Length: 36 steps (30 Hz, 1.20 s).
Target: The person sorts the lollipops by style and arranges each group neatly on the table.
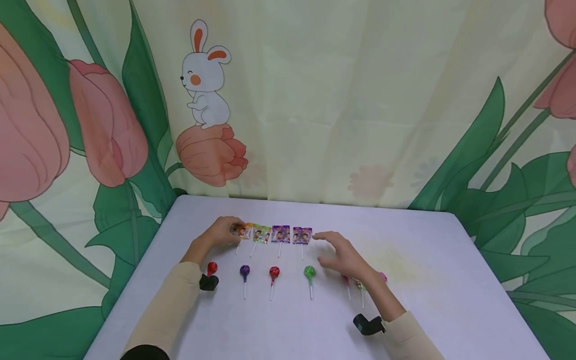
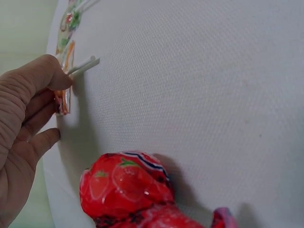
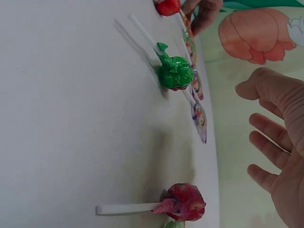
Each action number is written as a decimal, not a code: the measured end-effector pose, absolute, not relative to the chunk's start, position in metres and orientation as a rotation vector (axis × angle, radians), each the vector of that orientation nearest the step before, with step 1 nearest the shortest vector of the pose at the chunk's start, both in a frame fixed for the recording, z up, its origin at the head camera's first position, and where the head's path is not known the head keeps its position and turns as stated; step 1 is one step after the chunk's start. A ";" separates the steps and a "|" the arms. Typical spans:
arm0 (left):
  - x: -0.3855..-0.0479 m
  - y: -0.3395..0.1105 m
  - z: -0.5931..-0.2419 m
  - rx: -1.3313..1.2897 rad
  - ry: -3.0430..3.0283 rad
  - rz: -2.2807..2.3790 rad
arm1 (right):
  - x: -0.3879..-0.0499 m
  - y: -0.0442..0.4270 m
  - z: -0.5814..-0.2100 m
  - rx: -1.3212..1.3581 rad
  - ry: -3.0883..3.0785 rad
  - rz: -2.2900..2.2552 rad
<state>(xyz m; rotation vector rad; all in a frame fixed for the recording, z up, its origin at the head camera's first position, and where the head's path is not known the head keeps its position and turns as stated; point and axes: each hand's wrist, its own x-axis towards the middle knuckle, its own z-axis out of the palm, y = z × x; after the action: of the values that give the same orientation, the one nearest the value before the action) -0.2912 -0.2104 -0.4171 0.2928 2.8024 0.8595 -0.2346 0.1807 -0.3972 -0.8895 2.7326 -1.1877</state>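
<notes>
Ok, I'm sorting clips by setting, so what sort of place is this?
Probably an indoor tabletop setup, perhaps arranged for recording: a white table stands before a curtain-like backdrop printed with tulips and a rabbit, and wrapped lollipops lie in rows on it.

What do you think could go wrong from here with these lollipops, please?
The left hand pinches the orange packet right beside the green packet, so a small twist might push its neighbour out of line. In the head view, the left wrist's black mount overlaps the leftmost red lollipop; lowering that arm could knock it. The right forearm partly hides the pink lollipop, so a careless move may roll it.
</notes>
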 end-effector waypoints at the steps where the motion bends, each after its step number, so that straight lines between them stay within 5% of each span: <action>1: -0.292 -0.211 -0.418 0.308 2.809 0.849 | -0.231 0.183 -0.397 -0.888 2.737 -1.188; 36: -0.298 -0.213 -0.423 0.340 2.807 0.857 | -0.168 0.241 -0.416 -0.861 2.953 -1.206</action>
<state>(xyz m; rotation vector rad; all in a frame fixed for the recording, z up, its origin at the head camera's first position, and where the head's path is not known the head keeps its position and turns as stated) -0.2984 -0.2133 -0.4228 0.3402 2.8071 0.8573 -0.1684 0.2405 -0.4157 -0.8612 2.9527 -1.2060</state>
